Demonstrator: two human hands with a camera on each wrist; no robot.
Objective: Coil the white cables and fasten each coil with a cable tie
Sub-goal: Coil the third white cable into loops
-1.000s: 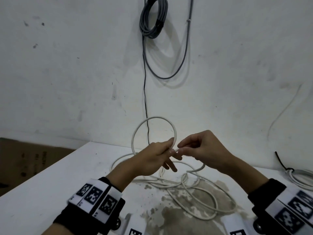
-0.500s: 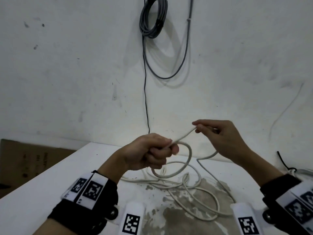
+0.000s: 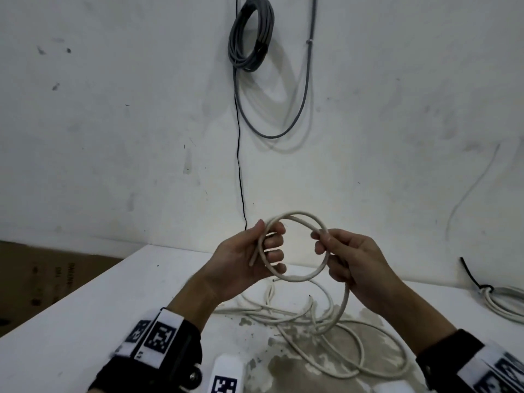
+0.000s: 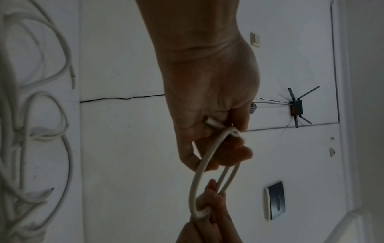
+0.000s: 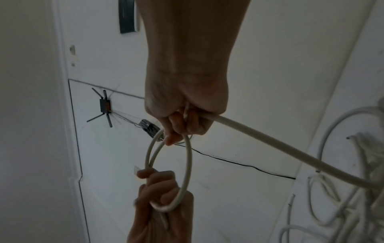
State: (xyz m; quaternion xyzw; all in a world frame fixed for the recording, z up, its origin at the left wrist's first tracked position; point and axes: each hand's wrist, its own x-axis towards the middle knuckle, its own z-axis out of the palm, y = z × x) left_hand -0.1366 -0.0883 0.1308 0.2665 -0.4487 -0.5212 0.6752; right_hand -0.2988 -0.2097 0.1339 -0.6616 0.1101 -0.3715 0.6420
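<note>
I hold a small coil of white cable [image 3: 297, 215] upright in the air above the table, two loops wide. My left hand [image 3: 255, 251] grips the coil's left side, with the cable's cut end [image 3: 251, 261] poking down past its fingers. My right hand [image 3: 340, 256] grips the right side of the coil [image 5: 187, 164], and the cable's free length [image 5: 280, 144] runs through that hand down to a loose tangle of white cable [image 3: 326, 330] on the table. In the left wrist view the same loops [image 4: 205, 161] stretch between both hands. No cable tie is visible.
The white table [image 3: 85, 321] has a worn, stained patch under the tangle. A tied cable bundle [image 3: 502, 302] lies at the right edge. A grey cable coil [image 3: 249, 35] and a thin black wire [image 3: 239, 165] hang on the wall behind. A cardboard box [image 3: 42, 276] sits left.
A second ago one tall loop stood above my pinching hands; then my right hand drew the cable up and right. Now both hands hold a two-turn coil between them.
</note>
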